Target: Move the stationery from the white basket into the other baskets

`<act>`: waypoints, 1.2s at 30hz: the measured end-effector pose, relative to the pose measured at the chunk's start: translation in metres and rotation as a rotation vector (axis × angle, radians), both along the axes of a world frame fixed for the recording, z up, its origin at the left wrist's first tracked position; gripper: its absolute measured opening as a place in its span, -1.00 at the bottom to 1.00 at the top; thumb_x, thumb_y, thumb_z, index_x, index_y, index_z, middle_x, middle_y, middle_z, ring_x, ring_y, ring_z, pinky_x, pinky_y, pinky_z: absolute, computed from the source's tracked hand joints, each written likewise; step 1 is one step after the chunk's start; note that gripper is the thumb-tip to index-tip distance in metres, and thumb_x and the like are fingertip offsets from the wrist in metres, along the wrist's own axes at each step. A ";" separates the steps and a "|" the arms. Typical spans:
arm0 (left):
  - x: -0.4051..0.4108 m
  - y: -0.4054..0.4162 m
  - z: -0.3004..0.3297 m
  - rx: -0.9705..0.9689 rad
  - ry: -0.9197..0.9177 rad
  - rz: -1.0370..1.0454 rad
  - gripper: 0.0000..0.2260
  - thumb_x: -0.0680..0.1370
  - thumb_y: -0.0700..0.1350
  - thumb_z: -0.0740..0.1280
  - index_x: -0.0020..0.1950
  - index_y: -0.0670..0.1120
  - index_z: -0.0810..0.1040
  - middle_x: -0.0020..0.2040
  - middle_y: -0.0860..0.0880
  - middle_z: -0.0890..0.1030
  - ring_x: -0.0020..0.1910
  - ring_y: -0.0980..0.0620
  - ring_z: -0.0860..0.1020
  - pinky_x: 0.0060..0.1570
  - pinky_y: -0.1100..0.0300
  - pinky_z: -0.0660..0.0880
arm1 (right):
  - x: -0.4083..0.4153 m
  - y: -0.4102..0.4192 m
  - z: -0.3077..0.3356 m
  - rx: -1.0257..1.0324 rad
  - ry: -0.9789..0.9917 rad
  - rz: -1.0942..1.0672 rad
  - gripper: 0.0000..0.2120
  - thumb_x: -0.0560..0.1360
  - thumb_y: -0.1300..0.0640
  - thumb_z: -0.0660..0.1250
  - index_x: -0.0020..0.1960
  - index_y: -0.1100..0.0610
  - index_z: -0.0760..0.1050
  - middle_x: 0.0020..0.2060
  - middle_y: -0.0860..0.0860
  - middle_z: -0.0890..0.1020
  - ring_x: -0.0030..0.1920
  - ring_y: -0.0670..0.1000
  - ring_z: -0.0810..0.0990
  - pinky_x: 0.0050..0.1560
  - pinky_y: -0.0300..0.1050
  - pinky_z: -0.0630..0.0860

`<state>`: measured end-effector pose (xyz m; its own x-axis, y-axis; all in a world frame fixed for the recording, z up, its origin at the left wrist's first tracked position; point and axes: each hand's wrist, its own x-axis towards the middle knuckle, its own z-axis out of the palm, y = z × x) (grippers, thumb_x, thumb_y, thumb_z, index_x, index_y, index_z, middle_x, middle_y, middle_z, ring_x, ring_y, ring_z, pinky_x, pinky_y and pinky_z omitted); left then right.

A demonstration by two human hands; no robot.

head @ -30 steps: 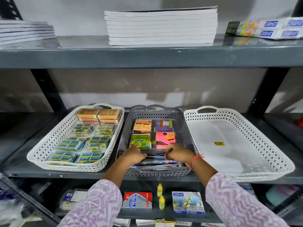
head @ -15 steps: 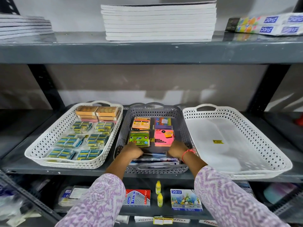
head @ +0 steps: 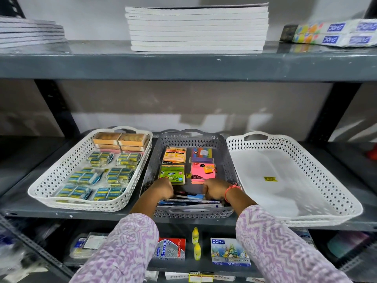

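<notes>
The grey basket (head: 228,160) stands in the middle of the shelf. It holds sticky-note pads (head: 203,170) at the back and a pile of pen packets (head: 189,202) at the front. My left hand (head: 163,188) and my right hand (head: 216,189) are both inside its front part, fingers curled down onto the two ends of the pen packets. The left white basket (head: 51,176) holds orange boxes (head: 120,140) and several small blue-yellow boxes (head: 98,176). In the right white basket (head: 326,174) only a small yellow sticker (head: 269,179) shows.
The three baskets sit side by side on a grey metal shelf (head: 24,205). Above is a shelf with stacked notebooks (head: 196,27) and flat boxes (head: 334,33). The shelf below holds boxes (head: 170,249) and two yellow bottles (head: 196,243). Black uprights (head: 330,111) stand behind.
Both hands stay on the pen packets at the front of the grey basket; the fingers have curled in tighter and the right hand has edged left. Nothing has left any basket.
</notes>
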<state>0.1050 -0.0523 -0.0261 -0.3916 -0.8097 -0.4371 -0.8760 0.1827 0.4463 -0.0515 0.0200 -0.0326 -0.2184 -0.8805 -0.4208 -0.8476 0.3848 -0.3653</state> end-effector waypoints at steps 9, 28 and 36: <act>0.002 0.005 0.014 -0.089 0.106 -0.042 -0.78 0.55 -0.23 0.25 0.17 -0.24 0.50 0.08 -0.23 0.56 -0.19 -0.12 0.50 -0.34 0.21 0.35 | -0.008 0.003 0.012 -0.093 0.102 0.082 -0.75 0.54 0.21 0.21 0.16 0.24 0.53 0.16 0.17 0.59 0.24 0.19 0.47 0.32 0.07 0.38; 0.014 0.015 0.027 0.069 0.141 -0.002 -0.71 0.58 0.05 0.15 -0.08 -0.15 0.50 -0.15 -0.10 0.47 -0.13 -0.01 0.48 -0.10 0.15 0.31 | -0.002 0.019 0.027 -0.058 -0.037 0.022 -0.73 0.59 0.16 0.12 -0.11 0.30 0.51 -0.25 0.17 0.54 -0.22 0.03 0.41 -0.26 -0.25 0.30; 0.001 0.023 0.019 0.100 0.251 0.202 -0.61 0.63 -0.01 0.04 0.34 -0.24 0.32 0.37 -0.23 0.35 0.24 -0.16 0.43 0.24 0.06 0.31 | 0.001 0.009 0.011 -0.090 -0.014 -0.124 -0.67 0.57 0.31 0.05 -0.36 0.24 0.33 -0.42 0.09 0.35 -0.43 -0.05 0.25 -0.44 -0.27 0.19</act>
